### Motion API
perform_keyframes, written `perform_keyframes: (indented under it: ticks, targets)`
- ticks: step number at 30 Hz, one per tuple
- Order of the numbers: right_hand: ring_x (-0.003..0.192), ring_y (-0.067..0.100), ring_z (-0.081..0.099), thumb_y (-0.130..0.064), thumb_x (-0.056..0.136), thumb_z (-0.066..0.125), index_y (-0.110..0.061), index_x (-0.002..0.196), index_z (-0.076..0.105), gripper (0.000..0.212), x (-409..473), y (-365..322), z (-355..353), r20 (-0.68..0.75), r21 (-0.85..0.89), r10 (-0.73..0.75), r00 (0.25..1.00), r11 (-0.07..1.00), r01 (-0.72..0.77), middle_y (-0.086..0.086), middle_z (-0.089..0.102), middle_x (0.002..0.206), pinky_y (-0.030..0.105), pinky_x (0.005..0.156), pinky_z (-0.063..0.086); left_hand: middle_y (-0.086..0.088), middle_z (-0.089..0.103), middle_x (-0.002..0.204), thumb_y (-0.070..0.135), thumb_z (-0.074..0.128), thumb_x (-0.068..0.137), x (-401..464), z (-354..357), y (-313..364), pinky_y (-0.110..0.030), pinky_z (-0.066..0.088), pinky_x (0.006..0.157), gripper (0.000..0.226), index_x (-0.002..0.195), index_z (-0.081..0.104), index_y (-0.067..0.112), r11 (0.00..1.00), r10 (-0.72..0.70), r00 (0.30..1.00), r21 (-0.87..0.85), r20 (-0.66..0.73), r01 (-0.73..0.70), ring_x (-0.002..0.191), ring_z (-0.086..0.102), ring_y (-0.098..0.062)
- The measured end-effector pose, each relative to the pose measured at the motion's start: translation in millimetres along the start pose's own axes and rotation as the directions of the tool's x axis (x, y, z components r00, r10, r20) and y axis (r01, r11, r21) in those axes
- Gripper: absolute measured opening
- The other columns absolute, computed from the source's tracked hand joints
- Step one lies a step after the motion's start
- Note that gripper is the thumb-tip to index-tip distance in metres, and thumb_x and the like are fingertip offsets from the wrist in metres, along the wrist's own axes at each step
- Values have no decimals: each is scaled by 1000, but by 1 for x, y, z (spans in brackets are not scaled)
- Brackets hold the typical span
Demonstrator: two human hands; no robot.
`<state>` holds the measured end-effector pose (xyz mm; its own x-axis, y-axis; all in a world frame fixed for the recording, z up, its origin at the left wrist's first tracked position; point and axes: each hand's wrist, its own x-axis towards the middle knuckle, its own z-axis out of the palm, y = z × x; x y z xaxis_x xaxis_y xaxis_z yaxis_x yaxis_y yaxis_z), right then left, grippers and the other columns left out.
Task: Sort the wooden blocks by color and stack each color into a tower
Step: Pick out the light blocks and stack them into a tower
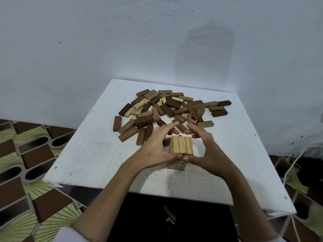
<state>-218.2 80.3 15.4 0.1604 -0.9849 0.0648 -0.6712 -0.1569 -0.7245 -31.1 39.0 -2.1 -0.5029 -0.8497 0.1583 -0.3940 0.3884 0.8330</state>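
Step in hand: squaring up the light-wood tower (pixel 181 145); judged an early stage, since only this one tower stands and most blocks are still unsorted.
Left grip: left hand (pixel 157 145) curved round the tower's left side, thumb tip at its near top edge, fingers arched over the far side; whether the fingertips touch wood cannot be told.
Right grip: right hand (pixel 208 149) mirrors it on the right side, thumb meeting the left thumb at the near edge, fingers curled above the far edge. Both read as cupping and steadying the tower, not lifting it.
Tower: stands between the two grips; top layer shows pale blocks laid side by side, lower layers only partly seen under the thumbs.
Block pile (pixel 171 109): just beyond the fingertips, a loose heap of dark brown, mid brown and pale blocks, mixed and overlapping; a few strays lie to the left of the left grip and well off to the right.
Next move, judged: release the tower gently, reach past it into the pile for another pale block, lay it crosswise without nudging the stack. Pale pieces are partly buried under dark ones, so picking calls for care.
Surface (pixel 97 165): white square board, scuffed and speckled, near edge towards the person.
Room: pale blue wall (pixel 87 49) behind, with a darker patch; patterned brown and green floor (pixel 31 154) on both sides; thin cords hang at the right.
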Motion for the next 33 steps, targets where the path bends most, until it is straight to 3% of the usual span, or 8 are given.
perform_keyframes:
  ticks: [3, 10, 21, 24, 26, 28, 29, 33]
  targets:
    - [119, 8, 33, -18, 72, 79, -28, 142, 25, 89, -3, 0, 0, 1, 31, 9, 1000, 999, -9, -18, 41, 121, 27, 97, 31, 25, 47, 118, 24, 80, 73, 0, 1, 0, 7, 24, 86, 81, 133, 29, 42, 1000, -8, 1000, 2, 4, 8, 118, 36, 9]
    - [115, 3, 34, -16, 75, 77, -28, 142, 28, 84, -3, 1, 2, -3, 39, 23, 1000, 999, -23, -30, 39, 111, 22, 95, 27, 20, 52, 118, 22, 79, 74, 1, 4, 0, 5, 26, 88, 79, 133, 30, 41, 1000, -18, 1000, -5, 7, 18, 119, 40, 4]
    - [120, 8, 37, -18, 75, 77, -24, 141, 31, 81, 1, 3, 2, -6, 52, 6, 1000, 999, -6, -12, 44, 123, 30, 102, 36, 12, 53, 124, 23, 78, 73, 2, 3, 1, -9, 30, 96, 79, 138, 33, 35, 998, -26, 999, -52, 23, 27, 122, 43, -1]
    - [121, 3, 34, -34, 75, 75, -31, 141, 26, 82, -1, 6, 7, -18, 116, 33, 999, 993, -30, -12, 35, 136, 12, 92, 32, 12, 43, 138, 26, 74, 75, -4, 4, 3, -2, 27, 97, 79, 142, 32, 30, 990, -47, 998, -135, 41, 52, 130, 36, 1]
    - [123, -1, 31, -53, 73, 62, -37, 140, 24, 79, -5, 5, 13, -38, 269, 107, 994, 959, -93, -15, 30, 139, 6, 87, 27, 12, 33, 147, 26, 66, 73, -11, 8, 4, -9, 29, 102, 81, 144, 28, 33, 965, -82, 995, -245, 57, 93, 135, 30, -1]
    - [128, -1, 28, -63, 78, 44, -41, 141, 23, 70, -10, 4, 23, -51, 445, 172, 984, 886, -132, -12, 27, 147, 14, 95, 28, 11, 24, 152, 22, 57, 67, -18, 16, 6, -20, 38, 101, 88, 145, 22, 38, 914, -140, 988, -375, 70, 156, 137, 28, -3]
    - [130, -1, 25, -64, 81, 34, -40, 142, 22, 66, -12, 4, 28, -60, 501, 197, 979, 854, -141, -11, 24, 151, 19, 100, 27, 12, 20, 154, 18, 53, 65, -21, 20, 8, -18, 43, 94, 91, 146, 19, 39, 885, -164, 984, -429, 74, 180, 135, 29, 0]
    - [140, 3, 18, -76, 78, 13, -36, 146, 19, 80, -15, 2, 46, -62, 646, 262, 963, 746, -161, -11, 17, 155, 34, 114, 16, 26, 31, 132, -16, 41, 78, -29, 35, 13, -12, 50, 66, 94, 150, 0, 30, 807, -216, 969, -537, 121, 247, 92, 50, 26]
